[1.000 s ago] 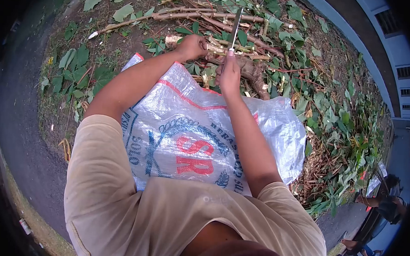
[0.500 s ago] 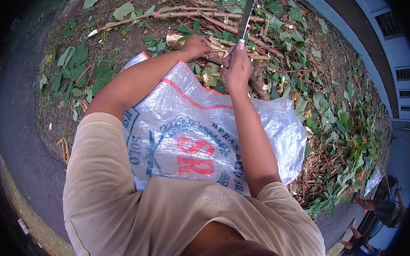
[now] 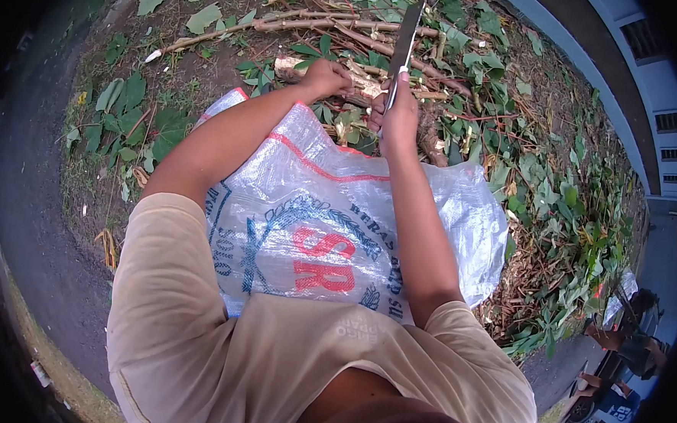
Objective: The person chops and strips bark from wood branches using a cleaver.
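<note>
My right hand [image 3: 398,119] is wrapped round the handle of a machete [image 3: 405,43], whose broad blade points up and away from me. To its left, my left hand [image 3: 328,81] is closed with curled fingers, over a thick cut branch [image 3: 288,67]; whatever lies in its fingers is hidden. Pale chopped ends of wood and short stems lie between and under the hands. A brownish stump-like piece [image 3: 431,145] sits just right of my right wrist. Across my lap spreads a white woven sack [image 3: 315,210] with red and blue print.
Long peeled-tip stems [image 3: 233,31] lie beyond my hands. Cut leaves and stalks [image 3: 559,238] cover the ground on the right. A paved strip [image 3: 27,172] runs along the left. At the lower right are another person [image 3: 637,350] and a wheel.
The machete has shifted down and slightly right with my right hand, and its blade end now shows. My left hand stays almost in place.
</note>
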Demonstrator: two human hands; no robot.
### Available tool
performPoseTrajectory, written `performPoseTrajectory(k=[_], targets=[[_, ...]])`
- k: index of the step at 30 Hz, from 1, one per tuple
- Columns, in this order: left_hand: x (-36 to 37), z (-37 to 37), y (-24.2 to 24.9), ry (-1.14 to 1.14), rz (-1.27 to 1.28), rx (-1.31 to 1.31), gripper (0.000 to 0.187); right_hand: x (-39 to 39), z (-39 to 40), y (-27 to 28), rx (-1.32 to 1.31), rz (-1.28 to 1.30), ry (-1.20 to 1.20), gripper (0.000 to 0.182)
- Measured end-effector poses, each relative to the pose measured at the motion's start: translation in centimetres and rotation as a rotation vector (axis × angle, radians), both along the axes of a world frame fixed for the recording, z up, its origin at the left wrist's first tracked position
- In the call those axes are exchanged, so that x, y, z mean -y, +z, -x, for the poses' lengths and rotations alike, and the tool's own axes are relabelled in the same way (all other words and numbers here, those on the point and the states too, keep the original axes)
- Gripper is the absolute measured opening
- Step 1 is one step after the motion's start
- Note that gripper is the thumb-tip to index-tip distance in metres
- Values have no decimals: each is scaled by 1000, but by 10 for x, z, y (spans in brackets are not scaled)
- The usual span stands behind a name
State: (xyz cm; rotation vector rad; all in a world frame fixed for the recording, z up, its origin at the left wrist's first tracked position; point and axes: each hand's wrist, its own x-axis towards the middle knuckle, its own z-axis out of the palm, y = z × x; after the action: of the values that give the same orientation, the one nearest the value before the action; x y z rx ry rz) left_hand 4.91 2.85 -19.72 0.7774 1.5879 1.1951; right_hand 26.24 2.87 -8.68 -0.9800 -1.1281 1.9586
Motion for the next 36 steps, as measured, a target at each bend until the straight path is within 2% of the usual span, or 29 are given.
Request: performPoseTrajectory(k=[1,4,5,6,8,14,16,19,22,24,26,30,32,33,34,36], targets=[[-1,1,-3,-21,-23,23,17,1,2,13,-42,-100,-23,47],[-4,-1,-3,-73,-58,15,16,6,7,10,-70,-115,-26,48],[-4,-1,-2,-54,-41,-2,15,6,9,-18,-31,-109,15,49],[-4,-2,-3,-37,-21,-21,14,5,12,-55,93,-56,38,50],[1,-5,-1,-48,-8,-54,13,18,15,-77,337,78,72,50],[-1,1,-13,-50,16,-80,15,11,15,-76,192,239,39,49],[-5,2,-18,-45,-29,-208,16,10,13,-61,170,214,36,49],[-5,1,-21,-31,-80,-248,17,6,11,-27,70,-11,51,48],[1,-3,-10,-52,-90,-329,17,4,13,-23,60,-105,84,48],[-4,-2,-24,-47,-102,-375,18,6,12,-55,309,-29,126,52],[-13,2,-24,-40,-118,-430,18,6,14,-73,423,46,146,55],[-2,-2,-22,-34,-120,-507,14,-4,9,-77,278,178,120,54],[-1,-3,-15,-20,-101,-427,12,-8,7,-79,153,304,130,49],[-4,-1,-21,-23,-99,-434,12,-9,8,-70,174,312,115,49],[-4,0,-19,-13,-101,-433,12,-8,7,-60,177,308,124,49],[-3,5,-14,-52,-48,-560,13,-8,5,-35,120,130,118,49]])
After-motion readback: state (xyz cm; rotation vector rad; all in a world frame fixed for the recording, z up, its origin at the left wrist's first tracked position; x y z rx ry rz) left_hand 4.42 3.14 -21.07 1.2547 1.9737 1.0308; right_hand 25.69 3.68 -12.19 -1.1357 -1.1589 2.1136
